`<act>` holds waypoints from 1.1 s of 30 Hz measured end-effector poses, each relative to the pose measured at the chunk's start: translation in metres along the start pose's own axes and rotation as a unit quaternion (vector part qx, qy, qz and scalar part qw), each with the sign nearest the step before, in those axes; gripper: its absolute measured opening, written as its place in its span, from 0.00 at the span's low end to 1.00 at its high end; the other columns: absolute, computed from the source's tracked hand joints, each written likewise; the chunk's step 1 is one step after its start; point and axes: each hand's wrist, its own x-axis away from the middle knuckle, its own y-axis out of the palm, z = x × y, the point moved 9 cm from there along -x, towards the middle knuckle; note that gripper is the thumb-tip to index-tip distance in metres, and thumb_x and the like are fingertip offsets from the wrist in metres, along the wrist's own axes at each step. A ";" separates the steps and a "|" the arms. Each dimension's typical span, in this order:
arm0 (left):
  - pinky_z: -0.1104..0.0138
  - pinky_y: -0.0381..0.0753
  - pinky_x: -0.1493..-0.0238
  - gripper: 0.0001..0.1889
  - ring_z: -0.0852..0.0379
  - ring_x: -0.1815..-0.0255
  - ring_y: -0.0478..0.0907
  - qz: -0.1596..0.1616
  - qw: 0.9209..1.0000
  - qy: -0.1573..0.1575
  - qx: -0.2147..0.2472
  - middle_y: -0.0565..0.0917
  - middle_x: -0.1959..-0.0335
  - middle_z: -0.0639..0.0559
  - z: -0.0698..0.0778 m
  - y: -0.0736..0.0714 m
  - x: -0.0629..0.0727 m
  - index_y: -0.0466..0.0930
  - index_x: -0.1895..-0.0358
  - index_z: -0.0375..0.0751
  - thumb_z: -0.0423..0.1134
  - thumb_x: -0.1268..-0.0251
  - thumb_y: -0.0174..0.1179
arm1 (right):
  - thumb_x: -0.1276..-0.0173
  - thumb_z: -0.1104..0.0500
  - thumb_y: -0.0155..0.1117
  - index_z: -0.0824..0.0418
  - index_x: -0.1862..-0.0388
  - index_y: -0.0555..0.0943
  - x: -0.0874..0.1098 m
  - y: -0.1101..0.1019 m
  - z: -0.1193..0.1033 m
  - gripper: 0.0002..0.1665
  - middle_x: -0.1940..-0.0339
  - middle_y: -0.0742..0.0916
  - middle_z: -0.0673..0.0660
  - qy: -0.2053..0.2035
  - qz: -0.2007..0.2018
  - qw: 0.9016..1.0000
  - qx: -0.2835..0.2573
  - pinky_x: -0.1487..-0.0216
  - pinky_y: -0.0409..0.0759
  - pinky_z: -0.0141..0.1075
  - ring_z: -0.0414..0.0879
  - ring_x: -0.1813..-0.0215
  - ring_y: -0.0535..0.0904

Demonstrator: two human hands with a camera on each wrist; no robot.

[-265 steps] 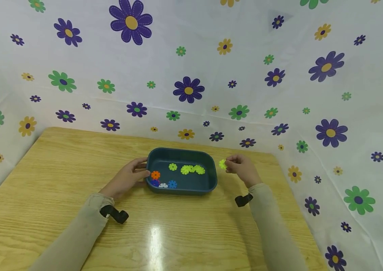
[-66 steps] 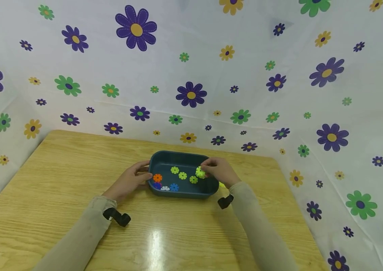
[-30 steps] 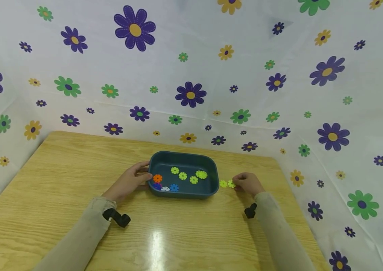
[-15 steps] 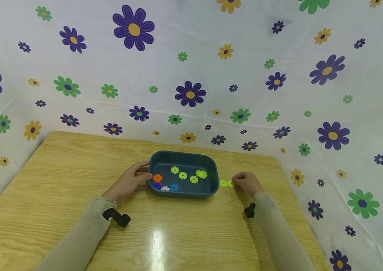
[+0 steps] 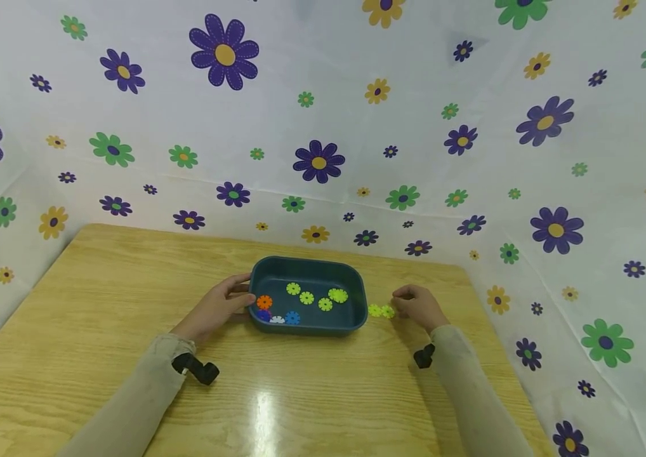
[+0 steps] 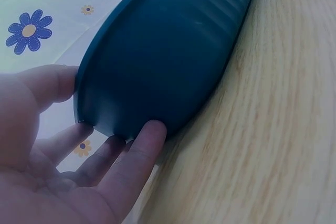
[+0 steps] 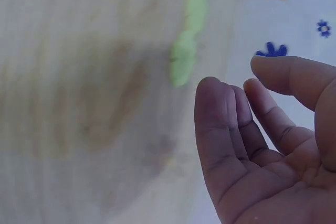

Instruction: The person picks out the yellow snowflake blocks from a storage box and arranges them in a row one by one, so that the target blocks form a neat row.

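My left hand [image 5: 217, 308] grips the left end of a dark teal plastic tub [image 6: 152, 51], its thumb at the rim and fingertips on the outer wall. In the tub lie several yellow-green snowflake building discs [image 5: 325, 304]. An orange disc [image 5: 264, 302], a blue disc [image 5: 292, 318], a white disc [image 5: 278, 320] and a dark blue disc [image 5: 264, 315] are at its left end. Two yellow-green discs [image 7: 184, 59] lie edge to edge on the table, right of the tub. Just beyond them my right hand [image 7: 268, 145] has thumb and fingers apart and holds nothing.
The wooden table [image 5: 203, 406] has its right edge a little beyond the right hand. Behind and to the right hangs a white cloth [image 5: 277, 120] printed with flowers. A black wrist camera [image 5: 204, 371] sits on the left sleeve.
The right hand has let go of a yellow-green disc beside another and drawn slightly away. The bunched discs in the tub have spread out since the oldest frame. The left hand keeps its hold.
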 end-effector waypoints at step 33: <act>0.48 0.82 0.38 0.34 0.34 0.31 0.73 0.006 1.000 -0.002 0.001 0.65 0.25 0.33 -0.002 0.000 0.001 0.57 0.18 0.45 0.41 0.21 0.60 | 0.24 0.59 0.67 0.68 0.37 0.79 0.001 0.077 -0.104 0.21 0.43 0.84 0.65 -0.118 -0.062 0.990 -0.056 0.40 0.84 0.53 0.59 0.42 0.83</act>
